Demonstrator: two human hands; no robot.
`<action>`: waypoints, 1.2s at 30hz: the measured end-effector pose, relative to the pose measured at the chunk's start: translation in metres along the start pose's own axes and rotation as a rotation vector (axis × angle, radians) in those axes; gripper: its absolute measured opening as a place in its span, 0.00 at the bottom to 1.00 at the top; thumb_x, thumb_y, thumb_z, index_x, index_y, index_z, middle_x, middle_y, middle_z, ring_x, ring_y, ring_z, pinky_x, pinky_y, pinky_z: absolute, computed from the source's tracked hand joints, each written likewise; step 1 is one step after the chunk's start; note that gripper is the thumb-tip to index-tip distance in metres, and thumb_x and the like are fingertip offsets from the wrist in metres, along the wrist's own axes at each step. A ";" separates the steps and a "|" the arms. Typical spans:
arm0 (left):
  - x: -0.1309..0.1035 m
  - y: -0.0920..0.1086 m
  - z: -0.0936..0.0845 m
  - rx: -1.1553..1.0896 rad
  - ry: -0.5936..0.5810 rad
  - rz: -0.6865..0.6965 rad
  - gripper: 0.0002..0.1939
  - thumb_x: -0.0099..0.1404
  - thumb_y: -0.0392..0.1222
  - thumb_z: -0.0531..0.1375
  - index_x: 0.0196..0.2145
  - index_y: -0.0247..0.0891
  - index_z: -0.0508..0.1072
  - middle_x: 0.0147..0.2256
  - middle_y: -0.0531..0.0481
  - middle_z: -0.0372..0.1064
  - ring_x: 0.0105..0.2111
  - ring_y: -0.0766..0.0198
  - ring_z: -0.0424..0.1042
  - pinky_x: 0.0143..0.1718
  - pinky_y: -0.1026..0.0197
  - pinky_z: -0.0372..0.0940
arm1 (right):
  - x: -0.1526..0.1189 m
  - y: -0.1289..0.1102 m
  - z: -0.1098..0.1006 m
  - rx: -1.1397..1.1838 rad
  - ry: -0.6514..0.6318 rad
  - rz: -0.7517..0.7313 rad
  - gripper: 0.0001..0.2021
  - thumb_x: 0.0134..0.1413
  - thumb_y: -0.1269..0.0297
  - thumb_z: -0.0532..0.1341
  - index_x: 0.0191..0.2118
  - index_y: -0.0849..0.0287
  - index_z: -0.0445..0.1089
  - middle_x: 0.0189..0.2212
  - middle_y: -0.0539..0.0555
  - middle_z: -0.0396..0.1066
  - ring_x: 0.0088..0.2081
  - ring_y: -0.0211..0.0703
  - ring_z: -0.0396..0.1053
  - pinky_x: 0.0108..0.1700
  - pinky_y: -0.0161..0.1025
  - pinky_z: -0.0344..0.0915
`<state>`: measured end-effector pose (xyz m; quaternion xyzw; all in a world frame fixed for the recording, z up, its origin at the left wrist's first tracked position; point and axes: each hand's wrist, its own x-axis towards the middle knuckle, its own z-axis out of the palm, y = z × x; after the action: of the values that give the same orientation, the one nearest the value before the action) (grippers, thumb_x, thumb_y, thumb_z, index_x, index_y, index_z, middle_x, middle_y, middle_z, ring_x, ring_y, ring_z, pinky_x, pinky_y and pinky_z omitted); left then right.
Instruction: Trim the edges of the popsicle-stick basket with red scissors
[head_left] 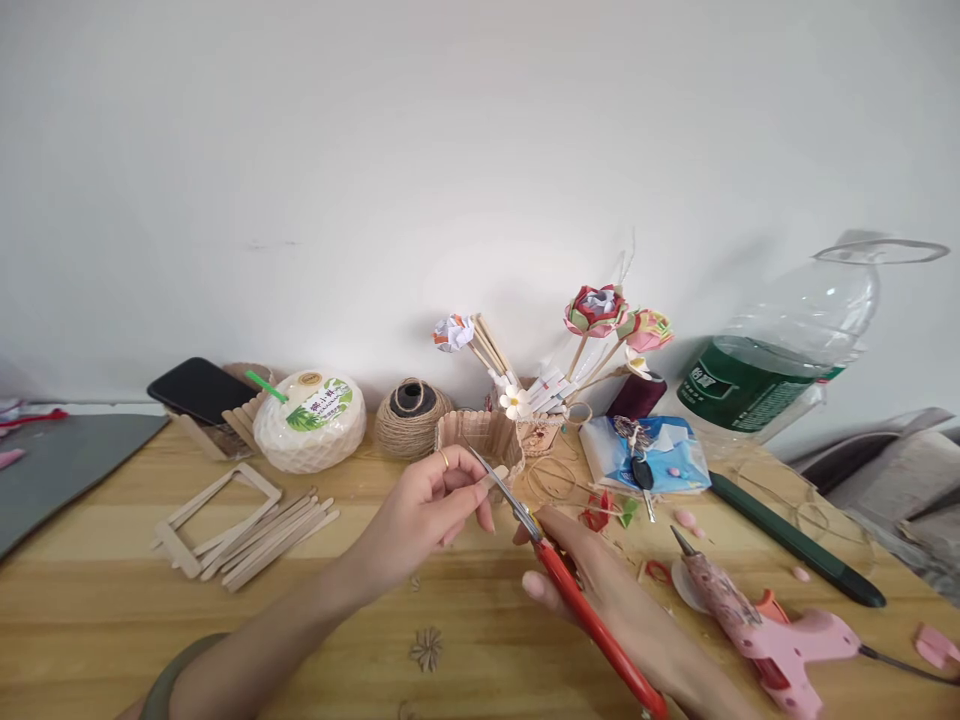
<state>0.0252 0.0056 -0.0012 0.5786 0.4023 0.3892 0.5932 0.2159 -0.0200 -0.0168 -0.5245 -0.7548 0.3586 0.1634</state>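
Observation:
My left hand (427, 505), with a gold ring on one finger, is closed in a pinch on a short pale craft stick (495, 476). Only the stick's rounded end shows past the fingertips. Wrapped around red-handled scissors (581, 605), my right hand (619, 580) holds them slanting toward the left hand. Their metal blades reach the stick, but I cannot tell whether they touch it. Just behind the left hand stands a small scalloped box (480, 432) of craft sticks. A small twine flower (427, 649) lies on the wooden table (345, 660) below the hands.
Craft sticks (274, 540) and a stick frame (176, 545) lie left. Behind are a wrapped coconut (309, 425), a twine spool (411, 415) and paper flowers (598, 310). A pink glue gun (795, 640), a dark green cutter (795, 540) and a large bottle (757, 375) occupy the right.

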 end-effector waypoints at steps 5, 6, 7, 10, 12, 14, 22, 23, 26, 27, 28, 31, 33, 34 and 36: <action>-0.001 -0.002 0.000 0.023 0.014 0.016 0.06 0.61 0.42 0.54 0.30 0.36 0.63 0.20 0.55 0.67 0.15 0.75 0.49 0.16 0.69 0.44 | -0.002 -0.002 0.000 -0.028 0.011 0.028 0.16 0.51 0.49 0.56 0.31 0.59 0.59 0.25 0.49 0.62 0.28 0.42 0.59 0.29 0.37 0.54; -0.001 -0.003 0.000 0.035 0.017 0.025 0.07 0.61 0.42 0.54 0.30 0.36 0.64 0.20 0.55 0.67 0.16 0.75 0.49 0.17 0.68 0.44 | -0.002 -0.003 0.000 -0.040 0.018 0.036 0.15 0.51 0.50 0.57 0.31 0.58 0.59 0.25 0.49 0.62 0.28 0.42 0.59 0.29 0.36 0.54; -0.001 -0.004 0.000 0.046 0.021 0.033 0.07 0.61 0.42 0.54 0.30 0.36 0.65 0.20 0.55 0.67 0.16 0.74 0.49 0.17 0.68 0.44 | -0.003 -0.004 0.001 -0.053 0.027 0.045 0.15 0.51 0.50 0.57 0.30 0.58 0.59 0.25 0.49 0.62 0.27 0.41 0.59 0.29 0.36 0.54; -0.001 -0.006 -0.001 0.061 0.039 0.056 0.08 0.61 0.43 0.55 0.30 0.35 0.67 0.19 0.55 0.67 0.16 0.74 0.50 0.18 0.67 0.45 | -0.004 -0.007 0.003 -0.099 0.066 0.086 0.17 0.50 0.49 0.58 0.28 0.57 0.56 0.25 0.49 0.63 0.27 0.41 0.58 0.28 0.36 0.53; -0.002 -0.007 -0.002 0.064 0.052 0.075 0.08 0.60 0.43 0.56 0.29 0.35 0.67 0.20 0.54 0.68 0.17 0.73 0.51 0.19 0.66 0.46 | -0.005 -0.008 0.003 -0.123 0.089 0.105 0.17 0.49 0.49 0.58 0.27 0.57 0.55 0.24 0.49 0.62 0.26 0.41 0.58 0.28 0.36 0.53; -0.003 -0.009 -0.002 0.058 0.055 0.093 0.08 0.60 0.44 0.56 0.29 0.36 0.68 0.20 0.54 0.68 0.17 0.73 0.52 0.20 0.66 0.47 | -0.005 -0.009 0.003 -0.133 0.099 0.114 0.17 0.49 0.50 0.58 0.27 0.57 0.54 0.24 0.49 0.62 0.26 0.41 0.58 0.27 0.37 0.52; -0.004 -0.012 0.001 0.021 0.083 0.114 0.09 0.60 0.44 0.57 0.29 0.36 0.70 0.19 0.55 0.67 0.18 0.73 0.55 0.21 0.66 0.49 | -0.008 -0.012 0.003 -0.147 0.099 0.124 0.17 0.48 0.51 0.59 0.26 0.56 0.52 0.24 0.49 0.62 0.26 0.41 0.58 0.28 0.36 0.51; -0.004 -0.012 0.002 0.012 0.085 0.119 0.09 0.60 0.44 0.57 0.28 0.36 0.70 0.19 0.55 0.66 0.18 0.73 0.55 0.21 0.66 0.50 | -0.008 -0.012 0.003 -0.148 0.099 0.128 0.17 0.47 0.51 0.59 0.26 0.56 0.52 0.24 0.49 0.62 0.26 0.41 0.58 0.28 0.36 0.51; -0.004 -0.014 0.002 -0.020 0.093 0.120 0.09 0.60 0.45 0.58 0.28 0.36 0.70 0.18 0.56 0.65 0.18 0.73 0.56 0.22 0.66 0.50 | -0.009 -0.011 0.002 -0.129 0.078 0.141 0.16 0.47 0.53 0.59 0.27 0.56 0.53 0.25 0.50 0.64 0.28 0.43 0.59 0.29 0.37 0.52; -0.004 -0.015 0.003 -0.029 0.094 0.122 0.09 0.60 0.45 0.58 0.28 0.37 0.70 0.18 0.56 0.65 0.18 0.73 0.56 0.22 0.67 0.50 | -0.009 -0.011 0.001 -0.120 0.069 0.144 0.15 0.47 0.53 0.59 0.27 0.56 0.53 0.26 0.50 0.64 0.28 0.43 0.60 0.29 0.37 0.53; -0.004 -0.015 0.003 -0.036 0.095 0.126 0.09 0.60 0.45 0.58 0.29 0.37 0.70 0.18 0.56 0.65 0.18 0.73 0.56 0.22 0.67 0.50 | -0.009 -0.010 0.001 -0.110 0.061 0.146 0.15 0.47 0.53 0.59 0.27 0.56 0.53 0.26 0.50 0.64 0.28 0.43 0.60 0.29 0.37 0.53; -0.004 -0.018 0.003 -0.050 0.102 0.143 0.08 0.59 0.45 0.58 0.29 0.37 0.70 0.18 0.56 0.66 0.18 0.73 0.56 0.22 0.67 0.50 | -0.010 -0.011 0.001 -0.106 0.071 0.153 0.16 0.46 0.52 0.60 0.28 0.56 0.54 0.27 0.51 0.65 0.29 0.45 0.61 0.30 0.38 0.53; -0.004 -0.019 0.003 -0.058 0.104 0.147 0.08 0.59 0.45 0.58 0.29 0.37 0.71 0.19 0.55 0.66 0.19 0.73 0.56 0.22 0.66 0.49 | -0.010 -0.013 0.001 -0.120 0.088 0.156 0.16 0.46 0.52 0.60 0.28 0.56 0.55 0.27 0.51 0.65 0.30 0.46 0.62 0.30 0.38 0.53; -0.004 -0.020 0.003 -0.063 0.104 0.147 0.08 0.59 0.45 0.58 0.29 0.36 0.71 0.19 0.55 0.66 0.19 0.73 0.55 0.21 0.66 0.49 | -0.010 -0.014 0.001 -0.127 0.093 0.155 0.16 0.46 0.52 0.60 0.28 0.56 0.55 0.26 0.51 0.65 0.30 0.46 0.62 0.30 0.38 0.53; -0.004 -0.021 0.003 -0.075 0.100 0.150 0.09 0.59 0.44 0.58 0.29 0.36 0.71 0.19 0.55 0.66 0.18 0.73 0.55 0.21 0.66 0.48 | -0.011 -0.016 0.000 -0.127 0.098 0.152 0.16 0.46 0.52 0.60 0.28 0.56 0.55 0.26 0.51 0.66 0.30 0.46 0.62 0.30 0.38 0.53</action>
<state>0.0264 0.0007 -0.0224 0.5643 0.3722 0.4756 0.5629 0.2092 -0.0328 -0.0040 -0.6063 -0.7252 0.2953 0.1386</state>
